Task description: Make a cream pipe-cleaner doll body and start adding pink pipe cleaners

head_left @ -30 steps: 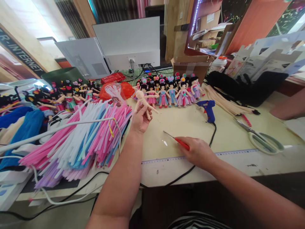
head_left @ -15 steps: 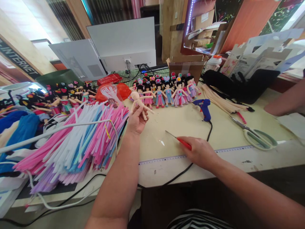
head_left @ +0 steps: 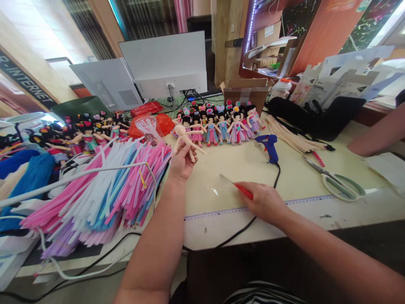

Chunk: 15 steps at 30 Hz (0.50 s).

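My left hand (head_left: 183,162) is closed around a bare, cream-coloured doll figure (head_left: 182,135), its round head and outstretched limbs showing above and beside the fingers. Lower right, my right hand (head_left: 264,200) grips the red handle of a screwdriver-like tool (head_left: 244,191). Its thin metal shaft points up and left over the tabletop, and the tip is too blurred to make out. A small white shiny patch (head_left: 214,191) lies on the table near that tip. Behind my left hand stand rows of finished dolls (head_left: 221,126) with black hair and coloured dresses.
Pink, white and blue pipe cleaners (head_left: 104,185) are heaped at left. A blue glue gun (head_left: 268,147), open scissors (head_left: 340,183) and cream pipe cleaners (head_left: 291,135) lie at right. A ruler strip (head_left: 218,213) runs along the front. Another person's arm (head_left: 378,131) rests at far right.
The view has shifted slightly, so the background sits a little lower. Both hands keep their holds, and the red-handled tool has barely moved, its shaft now blurred.
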Available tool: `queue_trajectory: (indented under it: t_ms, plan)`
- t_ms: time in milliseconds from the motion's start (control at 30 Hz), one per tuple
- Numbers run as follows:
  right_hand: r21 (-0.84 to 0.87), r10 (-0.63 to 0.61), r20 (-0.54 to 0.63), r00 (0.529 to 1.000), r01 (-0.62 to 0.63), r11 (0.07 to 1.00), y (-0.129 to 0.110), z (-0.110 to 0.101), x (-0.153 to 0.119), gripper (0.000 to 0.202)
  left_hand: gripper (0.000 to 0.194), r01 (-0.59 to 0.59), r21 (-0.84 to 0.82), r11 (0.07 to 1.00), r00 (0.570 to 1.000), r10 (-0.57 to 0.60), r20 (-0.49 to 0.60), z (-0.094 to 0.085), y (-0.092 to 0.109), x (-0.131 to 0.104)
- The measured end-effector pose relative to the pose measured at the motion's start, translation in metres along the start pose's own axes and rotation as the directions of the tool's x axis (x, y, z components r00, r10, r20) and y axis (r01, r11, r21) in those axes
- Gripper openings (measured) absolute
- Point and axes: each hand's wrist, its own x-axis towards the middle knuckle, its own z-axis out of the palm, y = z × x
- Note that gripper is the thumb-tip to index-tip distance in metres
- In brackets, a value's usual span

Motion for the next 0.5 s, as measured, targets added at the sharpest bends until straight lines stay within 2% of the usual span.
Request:
queue_trajectory:
  t_ms: [67,200,333,367,433,500]
  plan:
    - [0.059,-0.068,-0.003,0.998,0.068,0.996,0.001,-0.002,-0.002,0.033,0.015,0.003,-0.007,1.000,1.000,-0.003,0.000,0.000,0.000,0.000]
    - [0.110,-0.032,-0.177,0.984,0.052,0.993,0.007,-0.007,-0.003,0.035,0.012,0.003,-0.020,1.000,1.000,-0.003,0.024,0.001,0.000,0.000]
    - [0.109,-0.085,-0.047,0.995,0.090,0.990,0.004,-0.009,-0.003,0.033,0.011,0.005,-0.007,1.000,1.000,-0.004,0.019,0.001,0.000,-0.001]
    - [0.140,-0.093,-0.051,0.994,0.099,0.985,0.004,-0.010,-0.003,0.033,0.012,0.004,-0.001,1.000,1.000,-0.004,0.018,0.001,0.000,-0.001]
    - [0.210,-0.057,-0.097,0.994,0.077,0.975,0.006,-0.011,-0.001,0.032,0.012,0.000,0.009,1.000,1.000,0.000,0.023,0.000,0.001,0.000]
    - [0.300,0.024,-0.073,0.997,-0.001,0.954,0.010,-0.013,0.003,0.029,0.012,0.003,0.019,1.000,1.000,-0.003,0.029,0.000,0.000,0.000]
